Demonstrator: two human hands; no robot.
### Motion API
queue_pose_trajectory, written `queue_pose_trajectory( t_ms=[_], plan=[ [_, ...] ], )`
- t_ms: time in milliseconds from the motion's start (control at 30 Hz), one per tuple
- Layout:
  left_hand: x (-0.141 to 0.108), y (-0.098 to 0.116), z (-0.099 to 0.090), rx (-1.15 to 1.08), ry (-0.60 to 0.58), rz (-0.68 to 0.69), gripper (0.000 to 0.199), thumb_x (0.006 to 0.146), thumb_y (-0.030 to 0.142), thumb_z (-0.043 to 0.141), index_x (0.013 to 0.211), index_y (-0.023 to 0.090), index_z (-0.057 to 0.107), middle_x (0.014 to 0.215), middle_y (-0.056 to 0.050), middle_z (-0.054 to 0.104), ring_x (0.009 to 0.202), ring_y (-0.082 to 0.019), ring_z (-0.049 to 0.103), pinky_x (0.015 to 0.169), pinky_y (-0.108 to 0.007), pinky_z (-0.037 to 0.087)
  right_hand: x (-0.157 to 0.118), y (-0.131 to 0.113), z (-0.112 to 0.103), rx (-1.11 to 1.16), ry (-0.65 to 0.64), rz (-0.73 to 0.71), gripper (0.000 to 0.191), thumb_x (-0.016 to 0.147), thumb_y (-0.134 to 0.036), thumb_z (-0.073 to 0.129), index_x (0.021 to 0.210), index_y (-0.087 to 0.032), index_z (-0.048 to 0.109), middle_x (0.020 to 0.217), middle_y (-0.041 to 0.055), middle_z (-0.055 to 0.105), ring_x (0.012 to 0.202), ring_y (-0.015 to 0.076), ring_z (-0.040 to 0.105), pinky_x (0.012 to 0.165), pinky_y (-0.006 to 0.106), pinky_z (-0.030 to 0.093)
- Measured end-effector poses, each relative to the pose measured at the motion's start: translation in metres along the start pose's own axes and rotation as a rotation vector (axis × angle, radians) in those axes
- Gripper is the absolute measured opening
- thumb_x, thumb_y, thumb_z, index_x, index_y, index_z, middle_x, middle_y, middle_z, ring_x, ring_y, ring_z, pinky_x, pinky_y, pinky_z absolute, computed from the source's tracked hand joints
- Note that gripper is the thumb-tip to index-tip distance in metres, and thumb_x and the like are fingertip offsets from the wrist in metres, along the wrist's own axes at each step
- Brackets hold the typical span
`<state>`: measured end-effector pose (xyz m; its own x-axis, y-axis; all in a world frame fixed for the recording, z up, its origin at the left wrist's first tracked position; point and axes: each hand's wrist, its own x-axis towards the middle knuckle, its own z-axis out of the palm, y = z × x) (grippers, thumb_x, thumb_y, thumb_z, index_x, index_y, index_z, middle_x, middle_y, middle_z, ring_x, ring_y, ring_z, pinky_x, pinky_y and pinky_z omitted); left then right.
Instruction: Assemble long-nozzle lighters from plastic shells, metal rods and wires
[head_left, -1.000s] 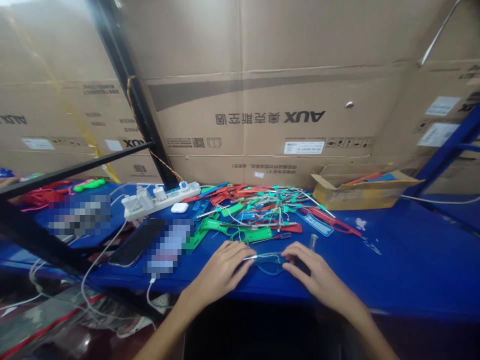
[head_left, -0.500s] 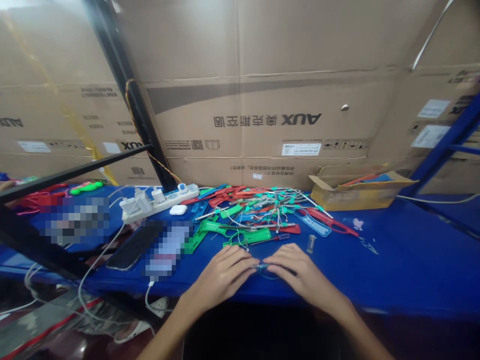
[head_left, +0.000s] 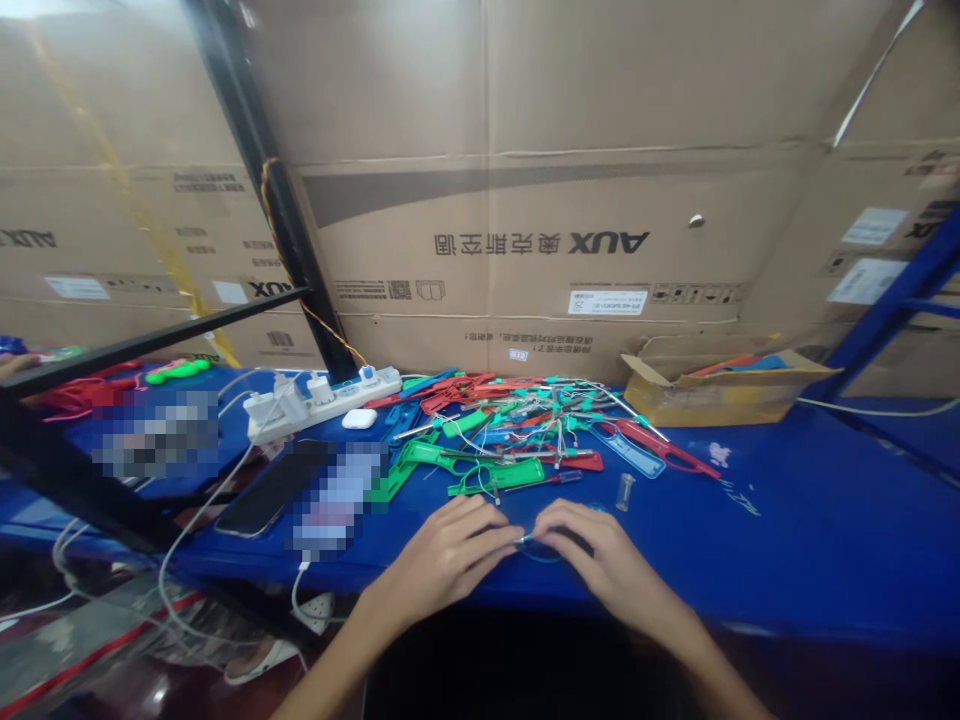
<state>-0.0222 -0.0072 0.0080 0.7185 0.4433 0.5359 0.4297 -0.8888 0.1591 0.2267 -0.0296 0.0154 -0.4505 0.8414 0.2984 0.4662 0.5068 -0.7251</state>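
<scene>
At the front of the blue table, my left hand point(head_left: 463, 548) and my right hand point(head_left: 592, 548) face each other, fingertips pinched. Between them is a small light-blue lighter casing point(head_left: 527, 540), partly hidden by my fingers; a thin curved blue edge shows below the right fingers. Just beyond lies a pile of long-reach lighter parts: a green casing half point(head_left: 501, 474), a red casing point(head_left: 675, 448), a light-blue casing half point(head_left: 630, 447), metal tubes and white wires. A screwdriver point(head_left: 566, 479) with a purplish handle lies at the pile's near edge. A small clear cylinder point(head_left: 624, 492) stands right of it.
Left are a power strip point(head_left: 341, 402) with plugs, a white earbud case point(head_left: 360, 419), a dark phone point(head_left: 276, 488) and a second phone point(head_left: 337, 500) on a cable. An open carton point(head_left: 712, 396) sits back right. A black post point(head_left: 289, 230) rises left. Another person's hand point(head_left: 16, 363) shows far left.
My fingertips have drawn slightly apart, and the right hand has shifted a little to the right. The whole view has moved slightly; the pile looks unchanged.
</scene>
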Motion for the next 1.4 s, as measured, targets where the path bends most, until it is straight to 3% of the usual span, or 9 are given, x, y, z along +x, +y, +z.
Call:
queue_pose_trajectory(
  t_ms=[133,400,667,833,1133,1400],
  plan=[
    [-0.001,-0.001,0.001,0.006,-0.006,0.013,0.022,0.107,0.021,0.051,0.124,0.022,0.066,0.101,-0.006,0.069,0.09,-0.017,0.062,0.078,-0.031,0.047,-0.001,-0.002,-0.001,0.006,-0.024,0.029,0.023,0.108,-0.035,0.047,0.099,-0.025,0.066,0.104,0.0022,0.071,0.098,0.0194,0.066,0.09,0.032,0.049],
    [-0.001,-0.001,0.001,-0.024,-0.023,0.021,0.024,0.106,0.019,0.053,0.127,0.022,0.064,0.104,-0.006,0.069,0.092,-0.019,0.06,0.079,-0.032,0.047,-0.005,-0.003,0.002,-0.042,-0.028,0.018,0.014,0.106,-0.031,0.053,0.105,-0.028,0.066,0.112,0.0016,0.07,0.108,0.0199,0.063,0.107,0.04,0.042],
    [-0.001,0.001,0.0,-0.02,-0.045,-0.006,0.024,0.106,0.02,0.052,0.128,0.021,0.063,0.103,-0.006,0.068,0.092,-0.019,0.06,0.08,-0.033,0.048,-0.009,-0.002,0.003,-0.107,0.021,-0.079,0.02,0.107,-0.032,0.049,0.116,-0.028,0.067,0.121,0.0048,0.068,0.114,0.0221,0.061,0.101,0.039,0.046],
    [0.001,0.002,-0.002,-0.006,-0.064,-0.008,0.025,0.107,0.019,0.049,0.127,0.02,0.063,0.103,-0.006,0.068,0.093,-0.02,0.061,0.082,-0.034,0.049,-0.009,-0.006,0.002,-0.192,0.029,-0.11,0.019,0.107,-0.027,0.049,0.116,-0.028,0.066,0.119,0.0048,0.069,0.112,0.0225,0.061,0.105,0.044,0.04],
    [0.003,0.004,-0.005,0.018,-0.055,0.019,0.027,0.108,0.018,0.045,0.127,0.018,0.063,0.096,-0.007,0.068,0.088,-0.02,0.061,0.076,-0.033,0.051,-0.005,-0.003,0.004,-0.046,0.032,-0.041,0.02,0.108,-0.025,0.049,0.107,-0.027,0.069,0.113,0.0015,0.071,0.105,0.0191,0.065,0.095,0.034,0.047],
    [-0.001,-0.001,0.006,0.073,0.02,-0.085,0.023,0.11,0.026,0.045,0.127,0.018,0.059,0.104,-0.006,0.071,0.095,-0.021,0.067,0.085,-0.037,0.053,-0.003,0.015,0.002,-0.299,0.097,-0.156,0.02,0.106,-0.019,0.049,0.116,-0.027,0.065,0.118,0.0043,0.071,0.109,0.0225,0.065,0.098,0.042,0.046]
  ],
)
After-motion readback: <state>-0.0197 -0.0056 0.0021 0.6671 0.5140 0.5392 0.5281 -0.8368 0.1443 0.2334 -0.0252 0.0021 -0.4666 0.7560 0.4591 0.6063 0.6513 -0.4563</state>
